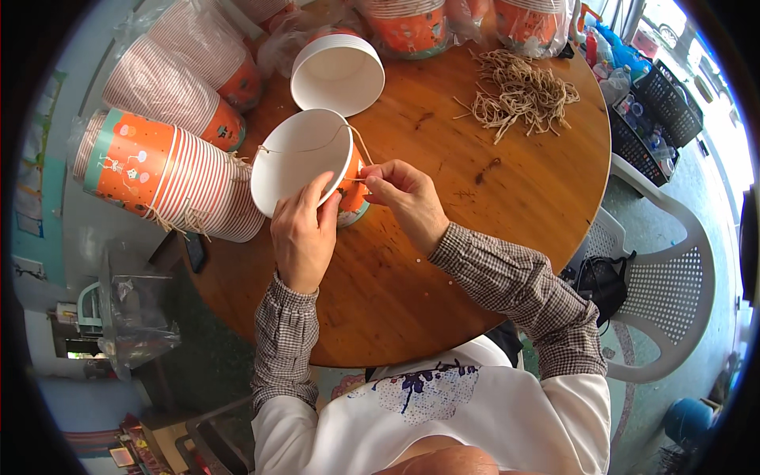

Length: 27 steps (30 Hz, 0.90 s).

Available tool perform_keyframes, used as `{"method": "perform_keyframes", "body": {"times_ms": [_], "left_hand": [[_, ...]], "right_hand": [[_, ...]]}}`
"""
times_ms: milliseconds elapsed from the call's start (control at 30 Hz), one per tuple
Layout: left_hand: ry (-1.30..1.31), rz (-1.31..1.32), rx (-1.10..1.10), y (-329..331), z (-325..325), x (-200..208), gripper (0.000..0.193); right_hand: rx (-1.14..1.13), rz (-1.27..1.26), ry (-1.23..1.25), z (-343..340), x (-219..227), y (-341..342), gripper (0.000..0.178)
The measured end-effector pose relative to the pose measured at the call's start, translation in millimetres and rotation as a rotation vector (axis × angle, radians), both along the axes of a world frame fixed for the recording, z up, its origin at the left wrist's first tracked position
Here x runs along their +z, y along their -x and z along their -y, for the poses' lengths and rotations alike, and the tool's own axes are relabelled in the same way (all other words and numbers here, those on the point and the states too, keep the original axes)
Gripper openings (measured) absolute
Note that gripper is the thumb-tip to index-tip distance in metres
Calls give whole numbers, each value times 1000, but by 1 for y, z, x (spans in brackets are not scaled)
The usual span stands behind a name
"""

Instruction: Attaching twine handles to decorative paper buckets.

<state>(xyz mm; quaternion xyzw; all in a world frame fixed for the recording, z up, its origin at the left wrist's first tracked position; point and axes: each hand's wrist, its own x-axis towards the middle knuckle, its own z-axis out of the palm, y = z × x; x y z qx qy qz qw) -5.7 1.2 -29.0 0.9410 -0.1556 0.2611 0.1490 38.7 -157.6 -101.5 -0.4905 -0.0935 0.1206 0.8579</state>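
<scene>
An orange paper bucket (289, 154) with a white inside lies tilted on the table, its mouth toward the left. My left hand (303, 237) grips its near rim, thumb on the outer wall and fingers over the edge. At the bucket's right side, my right hand (408, 199) pinches a thin tan cord (365, 146) between thumb and fingertips. That cord loops up over the rim and runs across the mouth. Just behind stands another white-lined paper bucket (339, 75). The spot where the cord meets the wall is partly hidden by my fingers.
A heap of loose cords (522, 91) lies at the far right of the round wooden table (475, 222). Left of the bucket lies a nested stack of buckets (170, 174) with cord ends showing. Bagged stacks (162, 87) line the back. A white plastic chair (673, 261) stands right.
</scene>
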Motion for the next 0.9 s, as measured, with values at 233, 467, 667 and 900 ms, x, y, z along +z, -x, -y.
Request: {"method": "perform_keyframes", "body": {"times_ms": [233,467,667,900], "left_hand": [[11,-37,-9,2,5,4,26],[19,-65,2,4,10,8,26],[29,-61,-10,2,11,5,25],[-7,-80,7,5,14,9,27]], "right_hand": [[-76,-42,-64,-3,5,5,13],[-61,-47,-75,-3,9,7,12],[0,-51,-17,-1,1,4,20],[-7,4,24,-5,2,7,17]]}}
